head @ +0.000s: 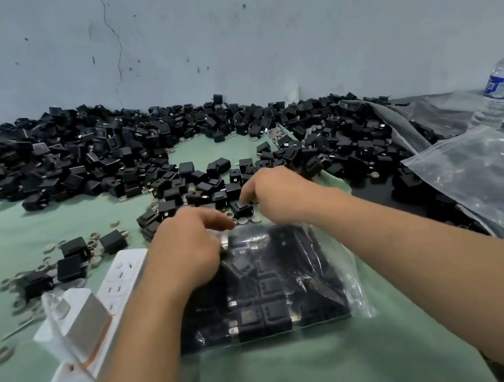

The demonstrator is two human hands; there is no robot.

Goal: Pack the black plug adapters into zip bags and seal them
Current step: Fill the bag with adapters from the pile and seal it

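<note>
A clear zip bag [281,290] packed with several black plug adapters lies flat on the green cloth in front of me. My left hand [187,249] rests on the bag's far left corner, its fingers curled over the open mouth and pinching the edge. My right hand [274,193] hovers just past the bag's mouth, fingertips closed on a loose black adapter [242,207]. A large heap of black adapters [96,154] spreads along the wall from left to right behind the bag.
A white power strip [76,329] with a white charger lies left of the bag. Small metal rings [49,250] scatter on the cloth [277,381]. Empty clear bags [491,182] pile at the right, beside a water bottle [503,86].
</note>
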